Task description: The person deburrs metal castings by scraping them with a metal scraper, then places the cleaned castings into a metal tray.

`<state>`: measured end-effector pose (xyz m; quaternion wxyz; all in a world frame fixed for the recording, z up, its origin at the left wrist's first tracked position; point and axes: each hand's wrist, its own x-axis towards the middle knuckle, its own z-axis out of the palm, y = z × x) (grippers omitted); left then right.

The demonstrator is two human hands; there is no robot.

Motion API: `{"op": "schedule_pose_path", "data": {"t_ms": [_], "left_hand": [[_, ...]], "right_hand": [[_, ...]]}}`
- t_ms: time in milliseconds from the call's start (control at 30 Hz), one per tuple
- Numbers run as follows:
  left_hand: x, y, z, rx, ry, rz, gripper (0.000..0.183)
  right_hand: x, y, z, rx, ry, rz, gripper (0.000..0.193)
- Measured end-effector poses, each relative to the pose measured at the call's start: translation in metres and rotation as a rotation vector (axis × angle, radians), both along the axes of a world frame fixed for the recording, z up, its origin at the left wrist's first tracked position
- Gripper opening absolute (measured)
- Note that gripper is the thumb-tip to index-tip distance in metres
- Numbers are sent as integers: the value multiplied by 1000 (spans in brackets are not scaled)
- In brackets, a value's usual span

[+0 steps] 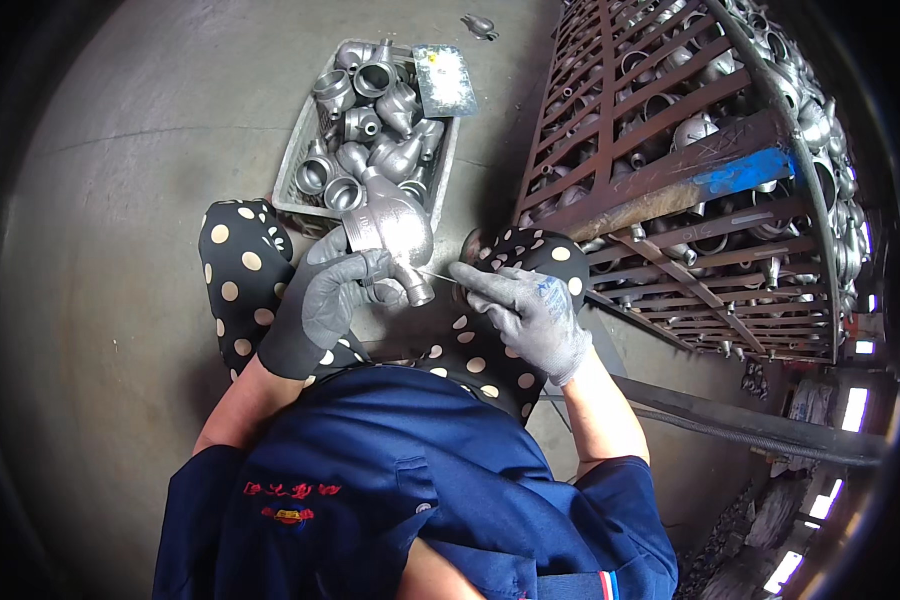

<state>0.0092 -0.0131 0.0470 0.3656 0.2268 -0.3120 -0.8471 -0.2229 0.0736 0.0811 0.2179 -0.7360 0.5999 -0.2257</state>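
Note:
In front of my lap, my left hand (345,280), in a dark grey glove, is closed around a silvery cast metal fitting (397,228). The fitting has a round bulging body, a wide threaded collar on its left and a narrow spout pointing down toward me. My right hand (530,312), in a light grey glove, pinches a thin metal rod (435,274). The rod's tip reaches the fitting near the base of the spout. Most of the rod's length inside the right glove is hidden.
A grey plastic crate (288,185) of similar castings stands just beyond my knees, with a shiny rectangular plate (445,82) on its far right corner. A large rusty metal cage (610,110) full of castings rises at the right. One loose casting (480,26) lies on the far floor.

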Motion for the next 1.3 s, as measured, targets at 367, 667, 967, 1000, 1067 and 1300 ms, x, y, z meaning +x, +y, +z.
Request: {"op": "schedule_pose_path", "data": {"t_ms": [367,667,967,1000,1067,1300], "left_hand": [[5,-1,-16,52,60,-57,50],[3,3,-11,6,31,-24,50],[-2,6,-9,7,-32,-7,45],[-3,8,-13,8,-35,3,44],[-7,10,-11,6,-36,3,42],[-3,8,-11,44,-53,-37,39]], "right_hand": [[-2,2,-3,240,-350,-126,32],[6,2,17,-11,202,-83,36],[12,-14,0,218,-564,-365,60],[14,-21,-12,159,-563,-366,65],[23,-34,-29,63,-598,-375,77],[38,-37,-23,42,-423,-289,79]]}}
